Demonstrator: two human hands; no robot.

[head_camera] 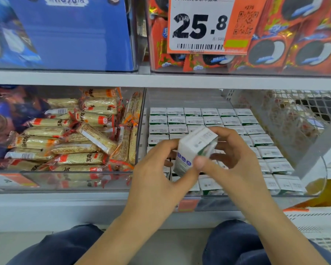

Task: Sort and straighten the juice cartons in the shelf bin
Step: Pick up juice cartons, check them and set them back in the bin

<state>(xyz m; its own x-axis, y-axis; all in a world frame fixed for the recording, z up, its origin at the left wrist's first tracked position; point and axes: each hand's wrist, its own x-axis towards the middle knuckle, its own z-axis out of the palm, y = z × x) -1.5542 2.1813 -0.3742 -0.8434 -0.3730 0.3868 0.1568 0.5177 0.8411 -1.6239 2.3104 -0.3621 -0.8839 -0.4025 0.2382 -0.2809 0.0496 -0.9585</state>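
Observation:
A clear shelf bin (141, 131) holds several small white-and-green juice cartons (210, 120) standing upright in neat rows. Above the bin's front middle, a tilted white juice carton (194, 148) is held between both hands. My left hand (157, 173) grips its lower left side, thumb on the front face. My right hand (231, 157) holds its right side, fingers curled over the top edge. The rows under the hands are hidden.
Left of it, a clear bin (75, 178) is piled with loose snack bars. A white mesh divider (287, 119) slants along the right side. The upper shelf (161, 80) carries cookie packs and a large price tag (203, 25). My knees are at the bottom.

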